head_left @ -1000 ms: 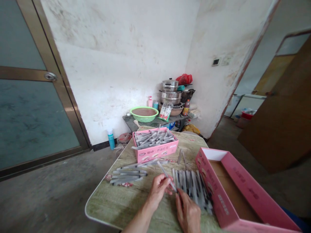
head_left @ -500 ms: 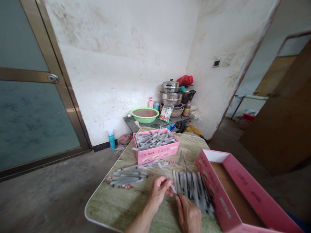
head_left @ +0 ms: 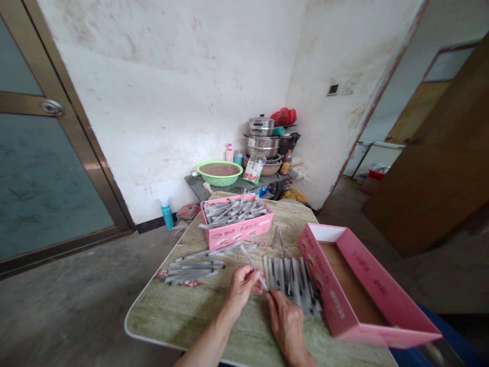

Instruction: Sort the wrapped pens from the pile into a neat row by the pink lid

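Observation:
My left hand [head_left: 240, 289] pinches a thin grey pen-like stick [head_left: 255, 267] that slants up and left over the table [head_left: 191, 316]. My right hand [head_left: 286, 323] is closed at the stick's lower end, fingertips meeting the left hand; what it holds there is hidden. Just right of both hands lies a row of several grey and black sticks [head_left: 292, 278] side by side. An empty pink cardboard box [head_left: 355, 295] lies beside that row on the right. A smaller pink box [head_left: 237, 221] full of sticks stands further back.
A loose pile of sticks [head_left: 193, 269] lies on the table's left part. Behind the table a low shelf carries a green basin [head_left: 219, 173], stacked steel pots [head_left: 262, 137] and bottles. A glass door [head_left: 46, 168] is at left, a wooden door [head_left: 439, 153] at right.
The view has shifted a little, so everything sits lower-left in frame. Both hands stay together on the same stick beside the row.

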Demonstrator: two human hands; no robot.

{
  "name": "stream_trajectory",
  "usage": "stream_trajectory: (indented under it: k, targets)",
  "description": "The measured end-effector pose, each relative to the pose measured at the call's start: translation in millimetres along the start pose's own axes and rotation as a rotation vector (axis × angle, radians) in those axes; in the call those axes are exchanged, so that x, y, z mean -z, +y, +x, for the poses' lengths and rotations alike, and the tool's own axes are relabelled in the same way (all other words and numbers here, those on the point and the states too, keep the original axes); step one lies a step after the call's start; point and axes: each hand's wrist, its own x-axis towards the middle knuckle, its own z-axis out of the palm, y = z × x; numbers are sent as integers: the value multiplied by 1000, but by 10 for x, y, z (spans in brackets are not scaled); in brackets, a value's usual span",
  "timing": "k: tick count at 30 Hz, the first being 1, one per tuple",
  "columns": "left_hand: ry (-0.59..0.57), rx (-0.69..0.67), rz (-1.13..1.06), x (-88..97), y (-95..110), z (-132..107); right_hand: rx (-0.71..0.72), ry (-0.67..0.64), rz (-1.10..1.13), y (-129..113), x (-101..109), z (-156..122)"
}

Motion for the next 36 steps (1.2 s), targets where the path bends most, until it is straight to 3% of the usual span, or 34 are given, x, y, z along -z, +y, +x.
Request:
stream_trajectory:
  k: [4,11,14,19,26,36]
  targets:
    - [-12,-6,2,2,-1,-5,-59,28,4,-5,7,-5]
    - [2,7,-5,45,-68,25,-3,12,-22,-91,89,67]
    - [-1,-2,-4,33,-53,8,-49,21,-25,-94,88,64]
    - [12,3,1,12,-2,-10,-5,-24,-44,-81,75,52]
    - [23,-12,-11,19,-3,8,-75,12,0,-91,87,42]
    - [250,-62,-124,68,47,28,-58,56,67,-114,156,23]
